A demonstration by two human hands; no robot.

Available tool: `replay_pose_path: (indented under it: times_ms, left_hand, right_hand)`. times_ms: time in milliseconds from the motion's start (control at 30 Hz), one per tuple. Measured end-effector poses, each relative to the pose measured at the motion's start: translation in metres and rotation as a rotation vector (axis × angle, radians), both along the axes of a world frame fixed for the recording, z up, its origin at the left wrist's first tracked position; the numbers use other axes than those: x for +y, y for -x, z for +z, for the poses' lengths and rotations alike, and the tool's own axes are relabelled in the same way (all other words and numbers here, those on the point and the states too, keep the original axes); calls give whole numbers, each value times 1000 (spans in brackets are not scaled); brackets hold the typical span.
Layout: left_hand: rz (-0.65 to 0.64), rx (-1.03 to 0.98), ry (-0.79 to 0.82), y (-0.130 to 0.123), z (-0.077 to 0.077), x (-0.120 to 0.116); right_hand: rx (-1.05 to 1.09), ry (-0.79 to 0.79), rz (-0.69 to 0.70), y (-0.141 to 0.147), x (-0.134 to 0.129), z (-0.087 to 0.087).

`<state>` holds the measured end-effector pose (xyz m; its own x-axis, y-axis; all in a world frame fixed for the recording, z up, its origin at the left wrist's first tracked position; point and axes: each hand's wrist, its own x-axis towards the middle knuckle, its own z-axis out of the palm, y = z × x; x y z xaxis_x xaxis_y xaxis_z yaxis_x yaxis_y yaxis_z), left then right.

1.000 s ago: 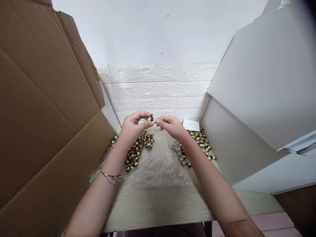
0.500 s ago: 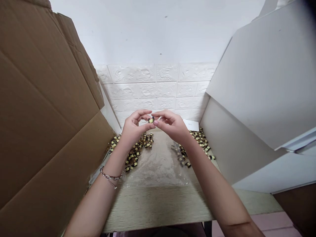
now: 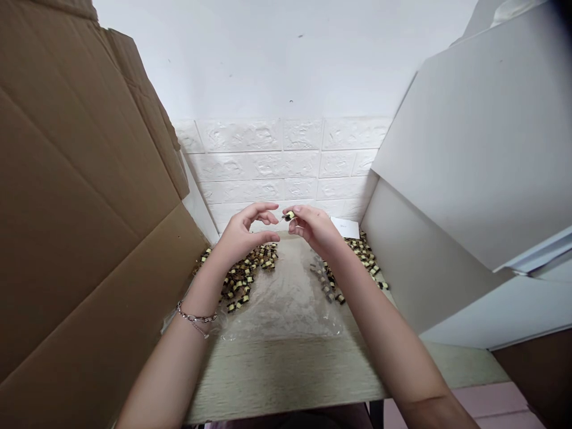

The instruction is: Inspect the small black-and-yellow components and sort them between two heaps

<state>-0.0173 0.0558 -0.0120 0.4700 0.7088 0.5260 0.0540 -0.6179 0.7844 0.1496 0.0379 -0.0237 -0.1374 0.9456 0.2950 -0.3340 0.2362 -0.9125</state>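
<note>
Right hand (image 3: 319, 233) pinching a yellow-and-black coil component (image 3: 290, 215) above the plastic bag (image 3: 286, 298), left hand (image 3: 239, 237) spread wide just beside it — best gripped lightly by its body, sparing the thin leads.

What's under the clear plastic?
Small black-and-yellow parts show hazily through the right edge of the clear plastic, with the table beneath. The creased, cloudy middle blurs whatever lies there; can't tell if it's bare.
</note>
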Motion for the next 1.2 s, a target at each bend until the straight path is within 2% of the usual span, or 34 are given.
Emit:
replay_pose_path:
  times_ms: [133, 300, 400, 633, 733, 833, 900, 1000, 1100, 1200]
  left_hand:
    - [21, 105, -16, 7, 0, 3]
    - [33, 138, -162, 9, 1, 2]
    - [-1, 153, -210, 8, 2, 2]
    - [-7, 178, -172, 8, 2, 1]
    - [10, 119, -153, 7, 2, 2]
    - [123, 92, -110, 6, 3, 1]
    - [224, 111, -98, 6, 5, -1]
    - [334, 132, -144, 5, 6, -4]
    - [411, 170, -244, 4, 6, -5]
    - [466, 267, -380, 3, 4, -4]
  right_hand:
    - [65, 106, 152, -1, 2, -5]
    - [93, 226, 295, 7, 0, -10]
    - [110, 273, 334, 13, -1, -12]
    - [143, 315, 350, 23, -4, -14]
    - [90, 318, 276, 22, 0, -14]
    - [-34, 288, 110, 17, 5, -13]
    - [-131, 199, -38, 14, 6, -11]
    - [-233, -19, -226, 10, 3, -7]
    - [-349, -208, -312, 10, -6, -1]
    - [-508, -303, -383, 10, -14, 3]
